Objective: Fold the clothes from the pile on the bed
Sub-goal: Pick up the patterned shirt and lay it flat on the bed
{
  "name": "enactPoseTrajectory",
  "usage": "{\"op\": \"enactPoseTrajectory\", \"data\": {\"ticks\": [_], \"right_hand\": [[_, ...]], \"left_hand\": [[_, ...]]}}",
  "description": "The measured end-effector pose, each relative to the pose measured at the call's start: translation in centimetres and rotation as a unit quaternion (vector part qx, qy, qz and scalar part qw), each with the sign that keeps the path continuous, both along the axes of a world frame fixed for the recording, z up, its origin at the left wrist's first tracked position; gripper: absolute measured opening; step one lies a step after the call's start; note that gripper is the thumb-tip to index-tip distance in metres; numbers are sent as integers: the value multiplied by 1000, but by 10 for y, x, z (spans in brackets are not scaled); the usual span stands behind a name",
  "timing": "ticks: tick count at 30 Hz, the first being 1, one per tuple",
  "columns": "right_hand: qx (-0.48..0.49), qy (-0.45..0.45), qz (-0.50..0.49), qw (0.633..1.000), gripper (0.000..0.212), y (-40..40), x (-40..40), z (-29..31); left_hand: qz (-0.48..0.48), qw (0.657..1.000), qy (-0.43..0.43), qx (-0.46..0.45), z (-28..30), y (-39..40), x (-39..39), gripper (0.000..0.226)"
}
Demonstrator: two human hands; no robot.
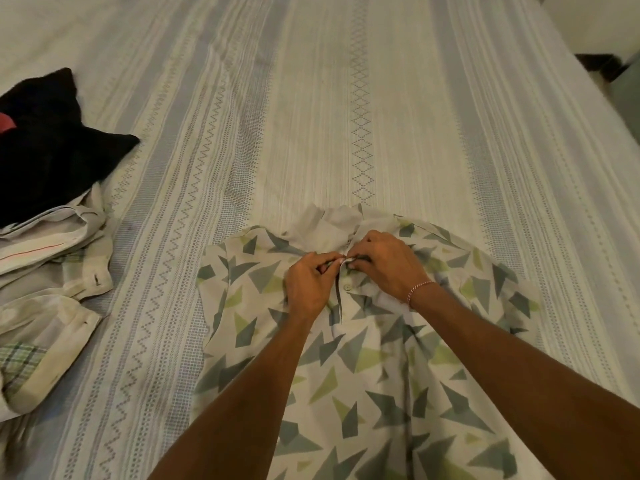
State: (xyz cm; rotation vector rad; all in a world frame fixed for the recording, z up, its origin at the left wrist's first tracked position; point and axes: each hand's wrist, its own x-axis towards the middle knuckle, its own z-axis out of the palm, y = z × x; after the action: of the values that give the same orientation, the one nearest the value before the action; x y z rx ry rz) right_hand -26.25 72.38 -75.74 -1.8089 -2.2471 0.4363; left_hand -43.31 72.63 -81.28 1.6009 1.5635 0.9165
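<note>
Shirt: the patterned shirt [363,358], pale with grey and green triangles, lies front-up on the bed [346,98], collar [329,226] pointing away from the person, hem running out of view at the bottom edge.
Handling: judged light, thin and limp; it wrinkles readily and keeps no shape of its own, so it is best taken by firm edges, namely placket, collar or shoulder seams.
Button: one pale button [347,287] shows on the placket, just below the fingers.
Left hand [308,289]: fingers curled, pinching the placket edge below the collar.
Right hand [384,268]: fingers curled, pinching the opposite placket edge; the hands meet at the neckline, apparently fastening the top.
Arms: both reach forward, converging over the shirt.
Pile: unfolded clothes [45,271], a black garment [52,143] uppermost, lie well apart at the left.
</note>
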Motion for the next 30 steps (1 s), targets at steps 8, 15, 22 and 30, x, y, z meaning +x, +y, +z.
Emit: {"op": "enactPoseTrajectory", "data": {"ticks": [8, 15, 22, 30], "right_hand": [[-17, 3, -26, 1000, 22, 6, -6, 2], [-66, -31, 25, 997, 22, 20, -8, 8], [-78, -84, 65, 991, 28, 24, -14, 10], [-123, -89, 97, 984, 28, 32, -17, 10]], "left_hand": [[45, 992, -93, -70, -3, 4, 0, 14], [42, 982, -148, -111, 2, 2, -6, 15], [28, 980, -149, -130, 3, 0, -8, 13], [11, 986, -111, -126, -4, 4, -8, 20]]}}
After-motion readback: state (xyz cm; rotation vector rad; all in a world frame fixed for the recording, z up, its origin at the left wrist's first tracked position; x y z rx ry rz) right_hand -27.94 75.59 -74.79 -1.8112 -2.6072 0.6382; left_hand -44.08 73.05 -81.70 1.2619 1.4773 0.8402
